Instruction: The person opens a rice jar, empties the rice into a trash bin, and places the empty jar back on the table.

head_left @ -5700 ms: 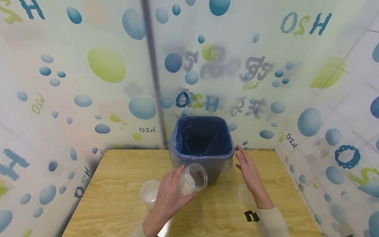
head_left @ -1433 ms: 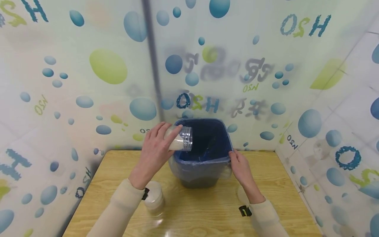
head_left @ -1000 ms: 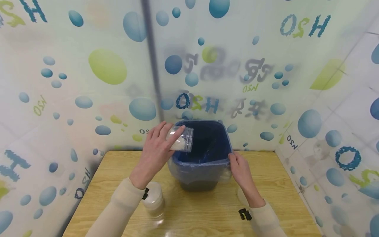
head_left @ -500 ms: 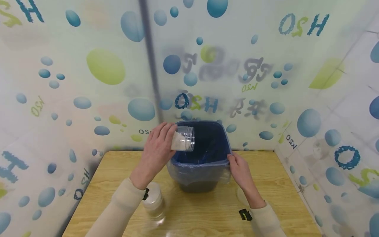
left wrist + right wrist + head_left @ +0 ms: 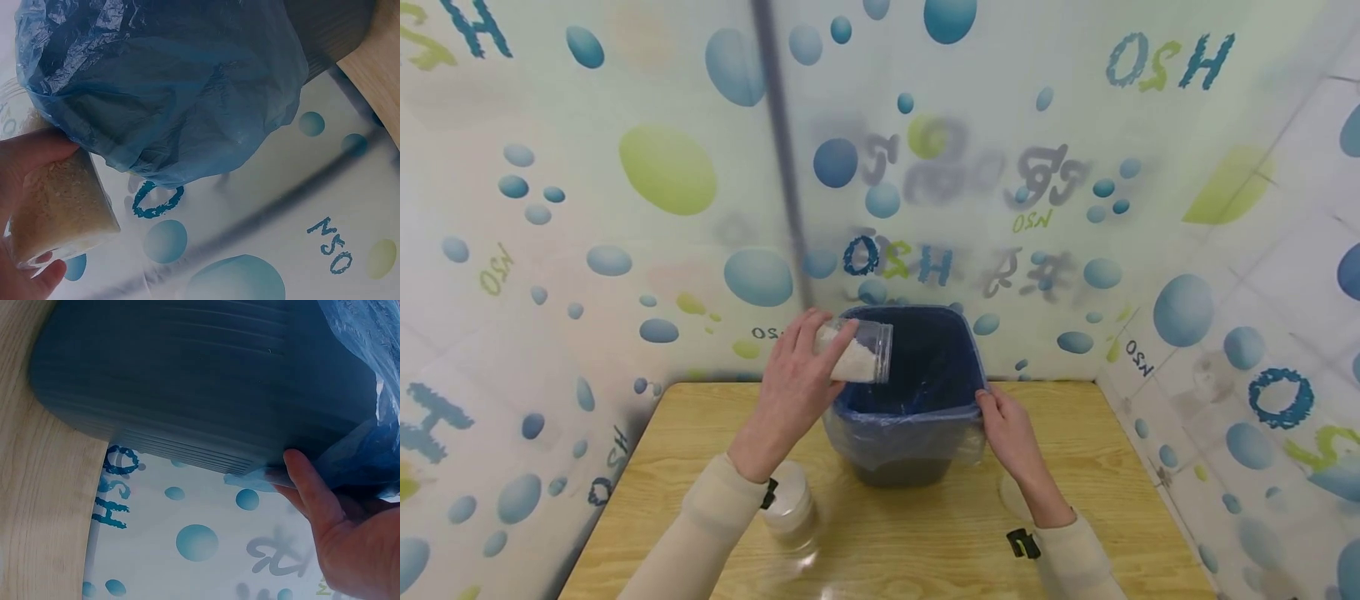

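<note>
My left hand (image 5: pixel 793 375) holds a clear plastic jar (image 5: pixel 861 354) of white, rice-like grains. The jar lies nearly horizontal, its uncovered mouth over the left part of a waste bin (image 5: pixel 902 475). In the left wrist view, my fingers curl round the jar (image 5: pixel 65 206) and the grains look like rice. A blue bag (image 5: pixel 895 442) lines the bin and folds over its rim. My right hand (image 5: pixel 1011 429) grips the bin's rim and bag at the right front corner. The right wrist view shows that hand (image 5: pixel 350 531) pinching the edge. The bin's bottom inside is too dark to make out.
A second clear jar with a whitish top (image 5: pixel 790 500) stands on the wooden table (image 5: pixel 910 542), below my left wrist. A clear round disc, perhaps a lid (image 5: pixel 1013 496), lies beside my right forearm. A patterned curtain (image 5: pixel 700 250) hangs behind the bin.
From in front of the bin, my left hand has brought the jar over its mouth and tipped it sideways. My right hand has taken hold of the rim. Lately the jar has only rocked slightly.
</note>
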The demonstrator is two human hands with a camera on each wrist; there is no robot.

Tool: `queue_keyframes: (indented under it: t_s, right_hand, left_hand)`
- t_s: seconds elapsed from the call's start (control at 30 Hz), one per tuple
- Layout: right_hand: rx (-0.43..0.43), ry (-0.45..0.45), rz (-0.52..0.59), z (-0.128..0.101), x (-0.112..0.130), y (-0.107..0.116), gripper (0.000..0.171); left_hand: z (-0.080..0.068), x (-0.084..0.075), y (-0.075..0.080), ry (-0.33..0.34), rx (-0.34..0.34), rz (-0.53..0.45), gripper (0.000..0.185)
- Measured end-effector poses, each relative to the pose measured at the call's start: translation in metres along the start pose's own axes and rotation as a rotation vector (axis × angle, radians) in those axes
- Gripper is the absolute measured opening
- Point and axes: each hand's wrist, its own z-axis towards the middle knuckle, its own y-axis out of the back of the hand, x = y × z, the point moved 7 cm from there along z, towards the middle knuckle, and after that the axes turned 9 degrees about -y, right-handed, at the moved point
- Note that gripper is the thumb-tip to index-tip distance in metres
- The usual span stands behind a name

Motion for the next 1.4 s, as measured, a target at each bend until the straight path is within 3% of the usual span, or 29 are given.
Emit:
queue_keyframes:
  t_s: [0.83, 1.4]
  right_hand:
    - [0.011, -0.01, 0.004, 0.0006, -0.0021, -0.0008, 0.035]
    - [0.023, -0.022, 0.007, 0.0008, -0.0013, -0.0009, 0.036]
  left_hand:
    - [-0.0005, -0.0061, -0.0013, -0.077, 0.06, 0.043, 0.089]
    - [0.0018, -0.0073, -0.0018, -0.101, 0.065, 0.072, 0.091]
